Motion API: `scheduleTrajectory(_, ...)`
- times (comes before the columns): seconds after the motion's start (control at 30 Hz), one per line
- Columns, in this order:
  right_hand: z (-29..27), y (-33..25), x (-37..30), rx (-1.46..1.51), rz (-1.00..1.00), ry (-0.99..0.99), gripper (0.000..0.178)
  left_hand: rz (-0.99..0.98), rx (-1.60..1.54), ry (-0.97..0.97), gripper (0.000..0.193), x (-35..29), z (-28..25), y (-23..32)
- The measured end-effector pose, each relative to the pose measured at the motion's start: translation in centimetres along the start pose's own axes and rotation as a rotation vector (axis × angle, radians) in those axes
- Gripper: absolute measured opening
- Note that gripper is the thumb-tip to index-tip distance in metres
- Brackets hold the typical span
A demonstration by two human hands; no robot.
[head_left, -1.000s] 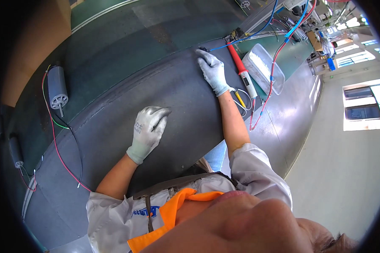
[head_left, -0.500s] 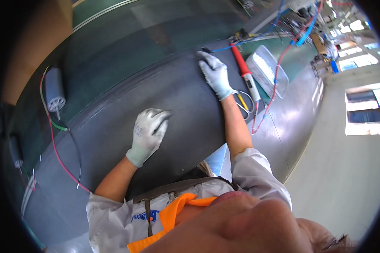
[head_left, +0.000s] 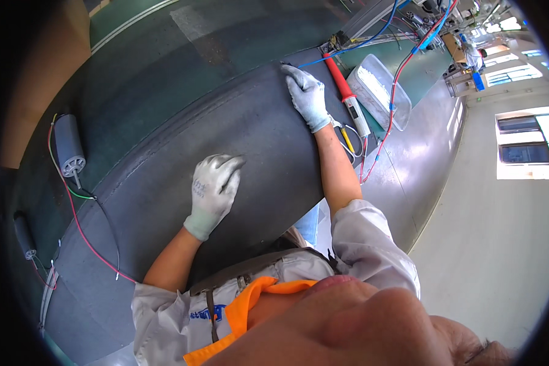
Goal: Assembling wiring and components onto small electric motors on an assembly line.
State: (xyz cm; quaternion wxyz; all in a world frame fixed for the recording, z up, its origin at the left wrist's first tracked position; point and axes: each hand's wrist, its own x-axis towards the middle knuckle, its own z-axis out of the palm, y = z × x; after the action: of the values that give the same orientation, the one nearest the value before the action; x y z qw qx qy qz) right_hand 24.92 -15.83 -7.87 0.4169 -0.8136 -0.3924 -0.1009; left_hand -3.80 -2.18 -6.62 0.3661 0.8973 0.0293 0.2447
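Observation:
Both my hands wear whitish work gloves over a dark grey mat [head_left: 165,195]. My left hand [head_left: 213,188] is near the mat's middle, palm down, with its fingers bent together and the thumb alongside. Its fingertips look dark, and anything pinched under them is hidden. My right hand [head_left: 308,96] reaches to the mat's far edge. There its bent fingers close at the small black end [head_left: 287,64] of a blue hose [head_left: 348,60]; most of that end is covered. Beside the right wrist lie yellow-marked scissors [head_left: 346,135] and a red-and-white handheld tool [head_left: 348,94] with a cable.
A clear plastic bin [head_left: 378,91] with white contents stands right of the tool. Red and blue lines [head_left: 399,70] hang across it. On the left lie a grey cylindrical motor [head_left: 69,143] with wires and a smaller one [head_left: 24,235]. A cardboard box [head_left: 39,73] is at the far left.
The right hand has shifted slightly, its fingertips now overlapping the hose's black end. The left hand stays nearly in place. The whole view has tilted a little.

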Motion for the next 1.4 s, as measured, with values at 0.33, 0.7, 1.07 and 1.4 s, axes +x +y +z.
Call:
scheduleTrajectory(0.33, 0.5, -0.1, -0.5, -0.161, -0.058, 0.016, 0.027, 0.028, -0.033, 0.019, 0.02, 0.2, 0.6, 0.1)
scheduleTrajectory(0.7, 0.9, 1.5, 0.2, -0.233, -0.091, 0.033, 0.024, -0.051, -0.165, 0.026, 0.019, 2.1, 1.9, -0.8)
scheduleTrajectory(1.07, 1.6, 0.9, 12.4, -0.364, -0.217, -0.179, 0.033, -0.09, -0.063, 0.247, 0.026, 9.3, 6.0, -5.9)
scheduleTrajectory(1.4, 6.9, 22.1, 30.5, -0.525, 0.434, 0.012, 0.049, -0.142, -0.027, 0.164, 0.023, 9.7, 4.8, -4.9)
